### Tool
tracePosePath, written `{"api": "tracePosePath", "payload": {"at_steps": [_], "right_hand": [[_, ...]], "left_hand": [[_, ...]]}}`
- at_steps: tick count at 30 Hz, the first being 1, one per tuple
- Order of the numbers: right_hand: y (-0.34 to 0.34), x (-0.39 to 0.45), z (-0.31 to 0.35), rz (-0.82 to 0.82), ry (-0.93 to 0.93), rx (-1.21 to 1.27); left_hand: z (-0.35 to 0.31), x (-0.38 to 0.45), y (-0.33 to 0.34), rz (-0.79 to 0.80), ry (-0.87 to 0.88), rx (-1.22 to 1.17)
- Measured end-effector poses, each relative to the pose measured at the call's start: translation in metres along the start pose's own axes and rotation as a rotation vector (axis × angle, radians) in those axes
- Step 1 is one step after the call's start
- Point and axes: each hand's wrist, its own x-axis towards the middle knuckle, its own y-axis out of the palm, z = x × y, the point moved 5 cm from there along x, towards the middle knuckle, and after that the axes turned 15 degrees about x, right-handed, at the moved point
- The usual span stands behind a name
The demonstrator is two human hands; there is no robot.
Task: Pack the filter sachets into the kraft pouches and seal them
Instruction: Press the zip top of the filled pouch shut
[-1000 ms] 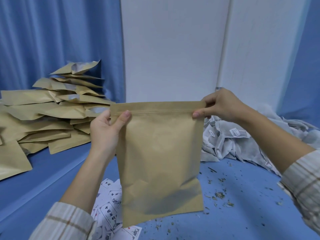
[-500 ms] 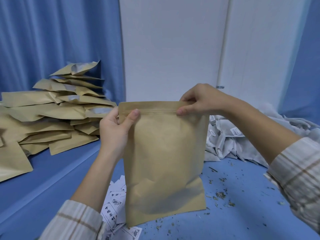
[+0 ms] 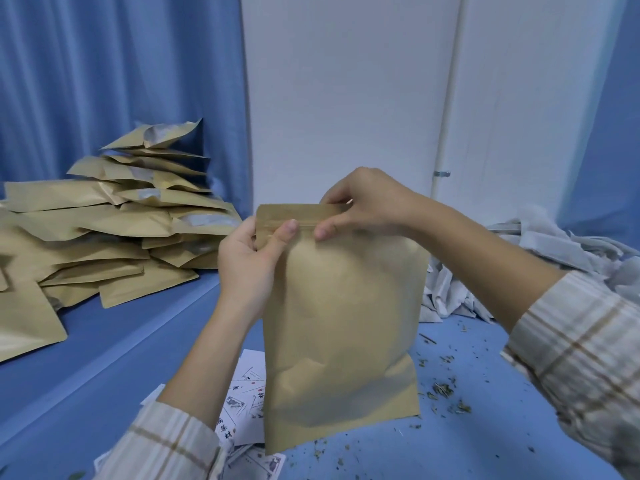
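A bulging kraft pouch (image 3: pixel 343 327) is held upright in front of me, its bottom over the blue table. My left hand (image 3: pixel 247 261) grips its top left corner, thumb pressed on the zip strip. My right hand (image 3: pixel 363 202) pinches the top strip just right of the left thumb, thumb in front and fingers behind. The two thumbs are close together. The pouch's contents are hidden. A heap of white filter sachets (image 3: pixel 519 265) lies behind the pouch at the right.
A tall pile of kraft pouches (image 3: pixel 114 230) covers the left of the blue table (image 3: pixel 104 358). Printed paper labels (image 3: pixel 246 407) lie under the held pouch. Loose herb crumbs (image 3: pixel 443 393) are scattered at the right. A white wall panel stands behind.
My right hand has slid leftward along the pouch's top strip, from the right corner to near the left thumb. The pouch and my left hand shifted slightly right.
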Motion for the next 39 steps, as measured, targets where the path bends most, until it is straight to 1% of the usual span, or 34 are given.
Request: {"api": "tracePosePath", "payload": {"at_steps": [3, 5, 7, 9, 11, 13, 16, 18, 19, 20, 21, 23, 24, 25, 26, 29, 31, 32, 34, 36, 39], "right_hand": [[0.001, 0.002, 0.003, -0.026, -0.019, 0.048], [-0.001, 0.001, -0.001, -0.014, -0.006, 0.011], [-0.009, -0.003, -0.014, -0.064, 0.039, -0.076], [-0.015, -0.010, -0.024, -0.128, 0.053, -0.117], [-0.019, -0.016, -0.032, -0.136, 0.045, -0.161], [-0.028, -0.022, -0.043, -0.172, 0.080, -0.165], [-0.035, -0.031, -0.056, -0.237, 0.088, -0.137], [-0.038, -0.039, -0.069, -0.314, 0.118, 0.000], [-0.039, -0.045, -0.079, -0.360, 0.147, 0.133], [-0.039, -0.052, -0.089, -0.370, 0.177, 0.288], [-0.034, -0.059, -0.100, -0.324, 0.202, 0.440], [-0.010, -0.073, -0.119, -0.127, 0.250, 0.661], [0.007, -0.080, -0.127, -0.036, 0.292, 0.730], [0.025, -0.087, -0.135, 0.022, 0.335, 0.782], [0.041, -0.092, -0.144, 0.043, 0.362, 0.838], [0.080, -0.107, -0.163, -0.020, 0.400, 1.019], [0.101, -0.115, -0.170, -0.055, 0.448, 1.126], [0.109, -0.117, -0.172, -0.066, 0.463, 1.176], [0.119, -0.118, -0.172, -0.101, 0.456, 1.263], [0.119, -0.114, -0.169, -0.198, 0.428, 1.304], [0.113, -0.101, -0.157, -0.353, 0.369, 1.349]], "left_hand": [[0.001, 0.000, 0.001, -0.005, 0.005, 0.021], [0.002, 0.002, -0.003, -0.013, -0.003, -0.002], [0.005, 0.007, -0.010, -0.046, -0.008, -0.030], [0.004, 0.009, -0.013, -0.036, -0.002, -0.034], [0.006, 0.012, -0.017, -0.037, -0.001, -0.038], [0.012, 0.016, -0.024, -0.061, -0.023, -0.058], [0.011, 0.016, -0.024, -0.028, -0.028, -0.071], [0.011, 0.017, -0.022, -0.040, -0.027, -0.078], [0.014, 0.019, -0.025, -0.068, -0.014, -0.077], [0.014, 0.019, -0.027, -0.082, -0.023, -0.093], [0.020, 0.020, -0.030, -0.074, -0.026, -0.106], [0.032, 0.017, -0.033, 0.002, -0.069, -0.137], [0.040, 0.013, -0.031, 0.072, -0.100, -0.138], [0.052, 0.008, -0.029, 0.133, -0.133, -0.114], [0.063, 0.000, -0.026, 0.186, -0.197, -0.076], [0.104, -0.031, -0.023, 0.359, -0.407, 0.084], [0.121, -0.050, -0.020, 0.430, -0.512, 0.141], [0.125, -0.056, -0.020, 0.420, -0.539, 0.141], [0.125, -0.057, -0.020, 0.337, -0.535, 0.128], [0.119, -0.051, -0.019, 0.283, -0.507, 0.111], [0.103, -0.039, -0.022, 0.307, -0.480, 0.080]]}}
